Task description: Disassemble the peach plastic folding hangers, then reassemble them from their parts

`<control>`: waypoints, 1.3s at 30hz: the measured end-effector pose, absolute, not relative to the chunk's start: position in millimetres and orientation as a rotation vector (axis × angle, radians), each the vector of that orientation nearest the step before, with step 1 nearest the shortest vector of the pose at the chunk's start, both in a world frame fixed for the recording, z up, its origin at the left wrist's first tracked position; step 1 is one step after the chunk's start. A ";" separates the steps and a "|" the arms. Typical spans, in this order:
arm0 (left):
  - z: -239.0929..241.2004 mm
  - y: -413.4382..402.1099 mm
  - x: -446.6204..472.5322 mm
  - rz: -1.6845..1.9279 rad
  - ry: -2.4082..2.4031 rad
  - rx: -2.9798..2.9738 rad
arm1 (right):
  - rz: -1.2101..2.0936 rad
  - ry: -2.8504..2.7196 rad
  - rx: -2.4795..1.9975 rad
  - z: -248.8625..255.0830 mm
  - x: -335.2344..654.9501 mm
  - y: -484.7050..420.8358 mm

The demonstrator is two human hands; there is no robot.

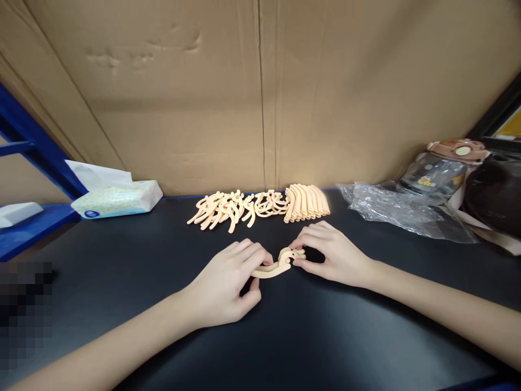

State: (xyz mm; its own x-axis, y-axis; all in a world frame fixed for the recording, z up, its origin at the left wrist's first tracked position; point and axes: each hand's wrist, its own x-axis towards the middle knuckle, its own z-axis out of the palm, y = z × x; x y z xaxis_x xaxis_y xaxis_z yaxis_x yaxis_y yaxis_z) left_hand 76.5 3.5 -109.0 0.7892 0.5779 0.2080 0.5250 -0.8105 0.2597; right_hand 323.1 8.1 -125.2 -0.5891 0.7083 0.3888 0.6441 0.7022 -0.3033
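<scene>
A curved beige plastic piece (pixel 273 271) with a bent, knobbed end is held just above or on the black table, in the middle of the view. My left hand (pixel 228 282) grips its long left end between thumb and fingers; the hand covers part of it. At the forked right end, with small dark holes, my right hand (pixel 331 252) pinches with thumb and fingertips. Beyond my hands lie a loose pile of curved beige pieces (pixel 220 209), several hook-like beige pieces (pixel 271 203) and a neat stack of curved beige arms (pixel 306 202).
The black table (pixel 134 271) meets a cardboard wall (pixel 183 108) at the back. A tissue pack (pixel 122 200) sits at the back left beside a blue frame (pixel 36 146). On the right are a crumpled clear plastic bag (pixel 402 212), a clear bottle (pixel 435 174) and a dark bag (pixel 494 190).
</scene>
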 end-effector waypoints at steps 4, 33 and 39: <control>-108.9 4.3 76.0 0.427 0.834 2.788 | 0.164 -2.446 -1.006 -125.3 323.0 7.3; -114.2 21.5 63.6 0.673 1.014 2.710 | 0.197 -2.443 -0.813 -121.9 322.1 2.9; -111.4 44.5 60.2 0.715 1.163 2.801 | 0.205 -2.408 -0.838 -123.5 320.4 4.7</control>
State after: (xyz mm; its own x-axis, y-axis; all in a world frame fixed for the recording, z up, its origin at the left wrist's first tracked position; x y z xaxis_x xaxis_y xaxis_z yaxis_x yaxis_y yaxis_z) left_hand 60.2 44.5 -111.4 0.6165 0.6766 0.4027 0.6649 -0.7213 0.1939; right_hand 320.4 4.7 -123.5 -0.6374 0.6100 0.4708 0.5216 0.7913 -0.3190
